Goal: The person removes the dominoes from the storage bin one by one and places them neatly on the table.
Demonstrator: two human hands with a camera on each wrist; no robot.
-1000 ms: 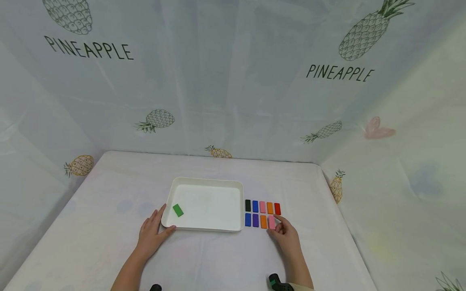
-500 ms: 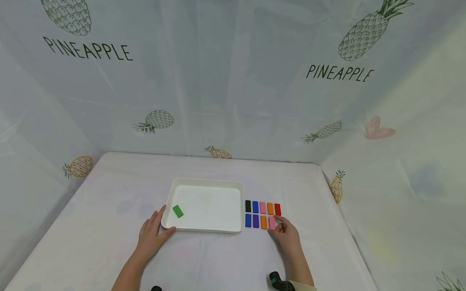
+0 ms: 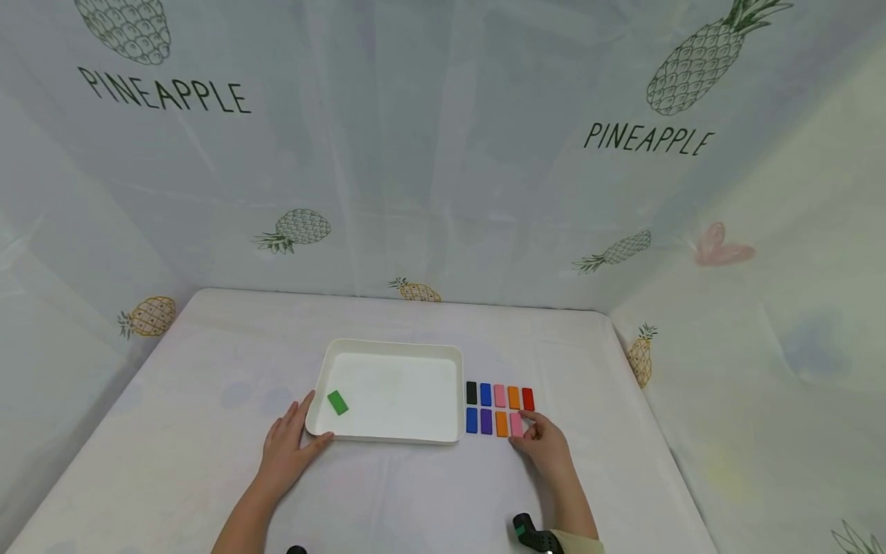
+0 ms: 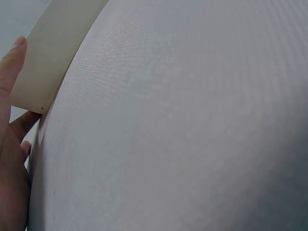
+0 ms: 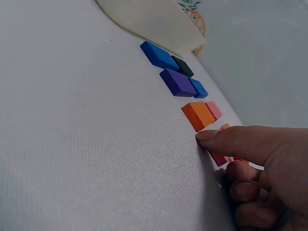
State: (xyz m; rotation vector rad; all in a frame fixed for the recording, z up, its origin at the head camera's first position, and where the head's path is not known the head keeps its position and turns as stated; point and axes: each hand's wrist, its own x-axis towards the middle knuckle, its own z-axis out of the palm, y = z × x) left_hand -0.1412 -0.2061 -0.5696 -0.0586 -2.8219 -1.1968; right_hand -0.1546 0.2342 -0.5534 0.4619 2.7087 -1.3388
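Observation:
A white shallow tray (image 3: 401, 392) lies on the table, with one green block (image 3: 338, 402) at a slant in its left part. My left hand (image 3: 285, 454) rests at the tray's front left corner, fingers along the left side and thumb at the front edge. To the tray's right stand two rows of flat coloured blocks. My right hand (image 3: 548, 448) pinches the front-row pink block (image 3: 516, 425) between thumb and index finger, at its near and far ends. In the right wrist view the thumb and other fingers hide most of that block.
Beside the pinched block are an orange block (image 3: 501, 424), a purple block (image 3: 487, 421) and a blue block (image 3: 471, 420). Behind them a black block (image 3: 471, 392) starts a row ending in a red block (image 3: 528, 399). Printed cloth walls (image 3: 429, 154) enclose the table.
Both hands, the tray and the blocks stay in place, with the right hand still at the pink block. The head view shifts very slightly.

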